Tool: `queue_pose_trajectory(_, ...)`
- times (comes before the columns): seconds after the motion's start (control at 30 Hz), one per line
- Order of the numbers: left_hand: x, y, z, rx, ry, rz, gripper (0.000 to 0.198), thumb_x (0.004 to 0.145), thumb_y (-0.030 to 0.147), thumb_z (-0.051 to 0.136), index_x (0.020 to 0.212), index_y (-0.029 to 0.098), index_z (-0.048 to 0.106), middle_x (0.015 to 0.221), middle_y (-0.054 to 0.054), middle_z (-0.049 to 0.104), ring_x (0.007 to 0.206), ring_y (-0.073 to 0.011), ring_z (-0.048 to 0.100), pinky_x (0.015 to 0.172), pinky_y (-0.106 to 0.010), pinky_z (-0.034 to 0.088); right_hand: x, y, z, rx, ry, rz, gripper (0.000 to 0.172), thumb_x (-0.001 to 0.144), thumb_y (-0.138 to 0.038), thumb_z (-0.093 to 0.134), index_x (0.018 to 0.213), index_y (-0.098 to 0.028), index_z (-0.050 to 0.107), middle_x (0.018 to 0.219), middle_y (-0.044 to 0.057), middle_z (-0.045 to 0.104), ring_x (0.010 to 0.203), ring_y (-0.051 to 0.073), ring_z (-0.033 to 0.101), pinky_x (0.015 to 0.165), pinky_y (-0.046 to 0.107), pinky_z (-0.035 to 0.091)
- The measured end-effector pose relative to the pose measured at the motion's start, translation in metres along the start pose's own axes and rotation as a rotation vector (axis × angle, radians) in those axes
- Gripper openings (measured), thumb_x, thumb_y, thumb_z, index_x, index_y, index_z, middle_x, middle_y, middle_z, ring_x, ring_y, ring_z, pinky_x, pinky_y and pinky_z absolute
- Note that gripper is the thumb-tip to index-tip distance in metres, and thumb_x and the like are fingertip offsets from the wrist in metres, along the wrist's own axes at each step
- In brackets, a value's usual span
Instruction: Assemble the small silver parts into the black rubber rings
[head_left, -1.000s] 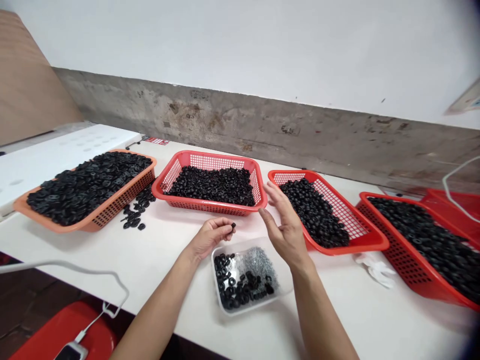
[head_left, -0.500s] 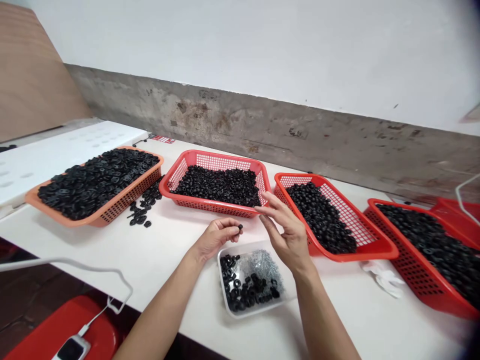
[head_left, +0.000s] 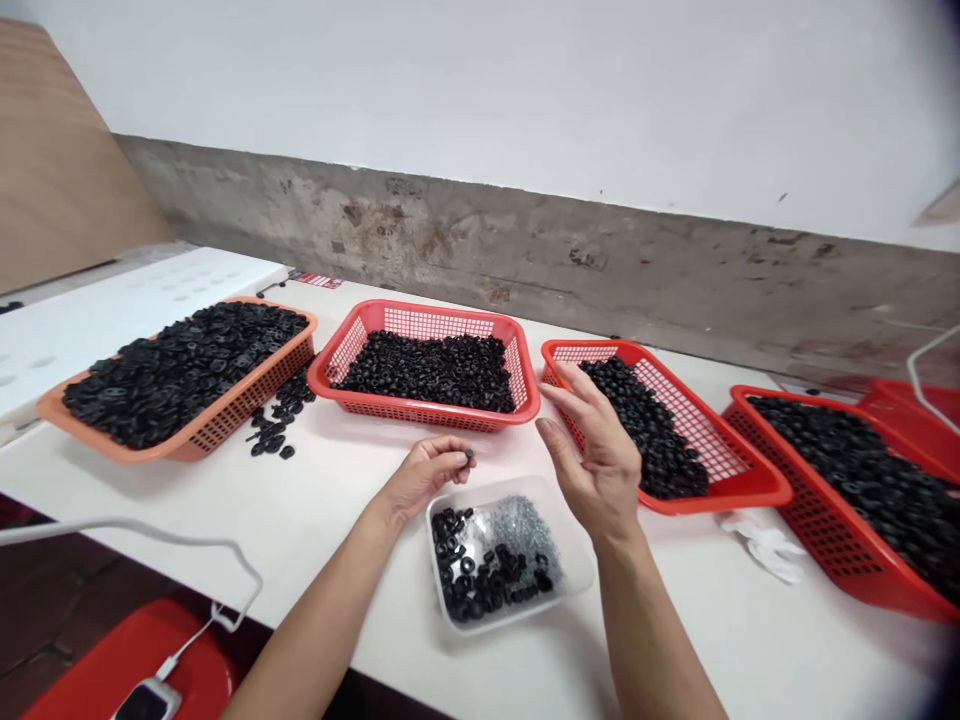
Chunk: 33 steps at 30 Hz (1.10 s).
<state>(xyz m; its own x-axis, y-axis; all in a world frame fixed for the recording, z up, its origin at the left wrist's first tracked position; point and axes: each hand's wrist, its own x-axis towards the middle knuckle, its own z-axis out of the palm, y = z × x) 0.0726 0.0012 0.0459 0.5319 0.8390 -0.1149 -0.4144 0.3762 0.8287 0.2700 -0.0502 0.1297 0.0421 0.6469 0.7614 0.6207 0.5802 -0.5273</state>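
Observation:
Between thumb and forefinger, my left hand (head_left: 430, 472) pinches a small black round part (head_left: 469, 456), held just above the far edge of a clear plastic tub (head_left: 568, 590). My right hand (head_left: 598, 455) is open, fingers apart, in front of a red basket (head_left: 739, 492) of black parts; nothing shows in its grasp. Inside the tub lie black ring-shaped parts (head_left: 480, 590) on the left and near side, and a heap of tiny shiny metal pieces (head_left: 525, 530), too small to name, at the far right.
Another red basket (head_left: 420, 408) of black rings stands behind my hands, and one more (head_left: 847, 540) at the far right. On the left, an orange basket (head_left: 217, 437) holds flat black pieces, with loose ones (head_left: 271, 437) beside it. Crumpled white tissue (head_left: 769, 548) lies right.
My right hand has moved slightly right and away from my left hand. My left hand keeps its pinch on the small black part. The whole view has shifted a little.

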Motion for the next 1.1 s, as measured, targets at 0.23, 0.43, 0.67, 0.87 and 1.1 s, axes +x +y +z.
queue_pose_trajectory(0.23, 0.000, -0.001, 0.001, 0.003, 0.018, -0.015, 0.027, 0.061, 0.026, 0.087, 0.081, 0.012, 0.074, 0.072, -0.003, 0.067, 0.058, -0.0089, 0.056, 0.061, -0.022, 0.041, -0.001, 0.002, 0.004, 0.063, -0.008, 0.021, 0.018, 0.093, -0.019, 0.060, 0.102, -0.027, 0.074, 0.122, 0.005, 0.069, 0.125, 0.026, 0.058, 0.109, 0.052, 0.044)
queue_pose_trajectory(0.43, 0.001, -0.002, -0.001, -0.007, 0.016, -0.007, 0.030, 0.063, 0.029, 0.088, 0.084, 0.012, 0.075, 0.073, -0.004, 0.068, 0.060, -0.0096, 0.056, 0.062, -0.022, 0.041, -0.003, 0.001, 0.013, 0.117, -0.131, 0.032, 0.018, 0.094, -0.020, 0.058, 0.101, -0.025, 0.074, 0.110, 0.006, 0.074, 0.111, 0.024, 0.066, 0.101, 0.046, 0.052)
queue_pose_trajectory(0.67, 0.001, -0.003, -0.002, -0.022, -0.043, 0.018, 0.029, 0.068, 0.030, 0.086, 0.087, 0.011, 0.076, 0.076, -0.004, 0.067, 0.063, -0.0094, 0.056, 0.063, -0.022, 0.042, -0.010, 0.001, 0.024, 0.175, -0.489, 0.056, 0.024, 0.097, -0.020, 0.054, 0.112, -0.026, 0.072, 0.104, 0.006, 0.075, 0.097, 0.021, 0.069, 0.088, 0.038, 0.056)
queue_pose_trajectory(0.87, -0.001, -0.001, 0.001, -0.023, -0.033, -0.002, 0.030, 0.067, 0.029, 0.086, 0.089, 0.010, 0.077, 0.074, -0.003, 0.067, 0.061, -0.0088, 0.056, 0.063, -0.023, 0.043, -0.013, 0.003, 0.030, 0.123, -0.532, 0.045, 0.027, 0.097, -0.020, 0.053, 0.116, -0.026, 0.070, 0.107, 0.007, 0.075, 0.095, 0.021, 0.070, 0.086, 0.037, 0.056)
queue_pose_trajectory(1.1, 0.000, -0.003, 0.000, -0.052, -0.014, -0.028, 0.040, 0.064, 0.033, 0.090, 0.095, 0.012, 0.078, 0.087, -0.007, 0.074, 0.065, -0.0099, 0.062, 0.068, -0.024, 0.047, -0.016, 0.009, 0.031, 0.112, -0.493, 0.075, 0.022, 0.096, -0.017, 0.051, 0.111, -0.024, 0.067, 0.109, 0.007, 0.072, 0.102, 0.021, 0.068, 0.091, 0.037, 0.054)
